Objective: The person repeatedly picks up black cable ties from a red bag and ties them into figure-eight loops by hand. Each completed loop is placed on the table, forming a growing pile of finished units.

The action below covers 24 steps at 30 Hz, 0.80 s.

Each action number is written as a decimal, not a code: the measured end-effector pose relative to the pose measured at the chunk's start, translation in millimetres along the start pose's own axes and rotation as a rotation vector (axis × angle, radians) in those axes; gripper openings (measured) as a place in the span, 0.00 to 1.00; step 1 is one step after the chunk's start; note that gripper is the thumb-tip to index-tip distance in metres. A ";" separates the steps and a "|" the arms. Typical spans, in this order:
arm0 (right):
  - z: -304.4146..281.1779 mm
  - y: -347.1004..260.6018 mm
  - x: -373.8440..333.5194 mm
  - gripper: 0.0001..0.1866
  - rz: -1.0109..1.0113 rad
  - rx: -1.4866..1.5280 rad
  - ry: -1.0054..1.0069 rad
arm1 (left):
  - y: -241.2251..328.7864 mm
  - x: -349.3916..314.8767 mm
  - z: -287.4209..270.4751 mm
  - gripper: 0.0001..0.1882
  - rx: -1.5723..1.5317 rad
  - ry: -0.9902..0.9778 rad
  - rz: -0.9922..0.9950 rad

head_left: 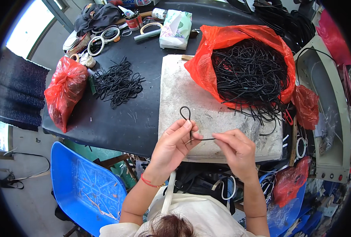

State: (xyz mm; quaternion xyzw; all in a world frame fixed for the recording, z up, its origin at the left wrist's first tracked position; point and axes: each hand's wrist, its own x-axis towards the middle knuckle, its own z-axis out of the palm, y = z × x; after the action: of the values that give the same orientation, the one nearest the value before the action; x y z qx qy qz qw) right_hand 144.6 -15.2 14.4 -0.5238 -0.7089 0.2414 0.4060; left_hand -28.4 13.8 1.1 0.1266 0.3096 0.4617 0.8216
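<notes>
Above the worktop [112, 122] near its front edge, the left hand [171, 140] pinched a looped cord [189, 114], the right hand [236, 152] its end, ideally evenly tensioned.

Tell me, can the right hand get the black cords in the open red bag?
Probably yes: the right hand is near, the red bag gapes open, and black cords spill onto the board. But that hand pinches another cord, so it might need to let go first.

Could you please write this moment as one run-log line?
left hand: pinching looped black cord; right hand: holding its straight stretch; open red bag: ahead-right, black cords inside; cord pile: ahead-left
</notes>
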 end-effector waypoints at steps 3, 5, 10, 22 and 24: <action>-2.0 -1.0 1.7 0.10 -0.076 -0.106 0.029 | 1.5 0.8 -8.6 0.08 0.191 -0.028 -0.118; 3.8 -0.5 6.1 0.11 -0.218 -0.191 0.041 | -0.6 -1.2 -6.8 0.07 0.299 -0.042 -0.127; 4.9 -0.9 6.6 0.13 -0.279 -0.245 0.026 | -1.5 -2.2 -6.2 0.08 0.410 -0.082 -0.123; -27.1 -12.0 20.2 0.08 -0.232 -0.229 -0.205 | 2.8 -13.9 0.5 0.09 1.183 -0.357 0.220; -20.8 6.4 18.2 0.07 -0.075 -0.081 -0.128 | 0.7 -20.9 2.3 0.10 0.601 -0.194 -0.022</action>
State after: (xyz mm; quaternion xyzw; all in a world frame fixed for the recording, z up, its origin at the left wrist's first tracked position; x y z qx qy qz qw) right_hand 163.1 2.4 26.9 -0.4964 -0.7616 0.2302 0.3473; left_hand -35.4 -3.2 11.5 0.4037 0.3535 0.3262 0.7782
